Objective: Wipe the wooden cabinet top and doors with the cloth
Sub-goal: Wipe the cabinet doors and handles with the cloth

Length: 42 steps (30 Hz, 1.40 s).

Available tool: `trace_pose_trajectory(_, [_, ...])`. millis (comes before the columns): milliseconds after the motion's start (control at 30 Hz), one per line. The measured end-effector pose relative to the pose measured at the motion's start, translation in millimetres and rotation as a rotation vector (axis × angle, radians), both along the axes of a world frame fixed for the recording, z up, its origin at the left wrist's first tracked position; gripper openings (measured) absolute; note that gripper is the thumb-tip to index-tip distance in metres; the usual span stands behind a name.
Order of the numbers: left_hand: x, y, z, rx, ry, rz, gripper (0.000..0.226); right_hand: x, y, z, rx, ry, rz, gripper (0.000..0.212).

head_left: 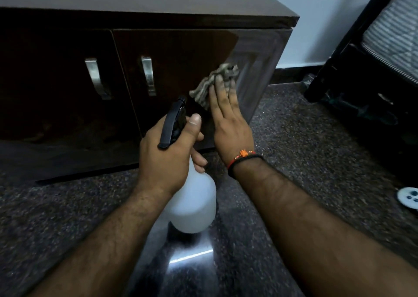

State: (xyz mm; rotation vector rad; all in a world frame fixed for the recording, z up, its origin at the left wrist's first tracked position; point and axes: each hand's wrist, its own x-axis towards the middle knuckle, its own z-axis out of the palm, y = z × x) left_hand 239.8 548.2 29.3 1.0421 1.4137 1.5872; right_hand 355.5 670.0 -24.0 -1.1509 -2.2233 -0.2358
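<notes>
A low dark wooden cabinet (67, 106) stands on the floor, with two doors and a glossy top (158, 0). On the right door (176, 70), my right hand (226, 120) lies flat, fingers stretched, pressing a crumpled grey-brown cloth (210, 84) against the wood right of the door's metal handle (148, 76). My left hand (167, 158) grips the neck of a white spray bottle (192, 206) with a black trigger head (172, 124), held in front of the right door's lower part.
The left door carries a second metal handle (97, 78). A dark speckled stone floor (305, 138) spreads below. A black furniture frame (339, 54) with a striped mattress stands at the right. A small white round object (408, 198) lies on the floor far right.
</notes>
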Motion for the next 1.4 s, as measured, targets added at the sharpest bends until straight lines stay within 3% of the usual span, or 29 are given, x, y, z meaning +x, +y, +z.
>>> trace_pose_trajectory(100, [8,6,4,0.023,-0.005,-0.017,0.040,-7,8,23,0.079,0.021,0.017,0.078])
trace_pose_trajectory(400, [27,24,10,0.033,-0.007,-0.064,0.038,21,28,53,0.237,-0.060,0.070,0.064])
trace_pose_trajectory(633, [39,36,15,0.032,0.051,-0.095,0.032,51,36,54,0.050,0.091,-0.148,0.078])
trace_pose_trajectory(833, [43,30,18,0.018,0.064,-0.094,0.034,51,41,59,-0.037,0.247,-0.202,0.087])
trace_pose_trajectory(933, [39,22,17,0.023,0.100,-0.084,0.024,40,41,45,-0.063,0.304,-0.225,0.092])
trace_pose_trajectory(1233, [-1,-5,7,-0.022,0.156,-0.002,0.017,-24,6,-4,-0.163,0.340,-0.083,0.094])
trace_pose_trajectory(1400, [-31,-21,3,-0.041,0.147,0.067,0.024,-55,-18,-45,-0.333,0.444,-0.089,0.095])
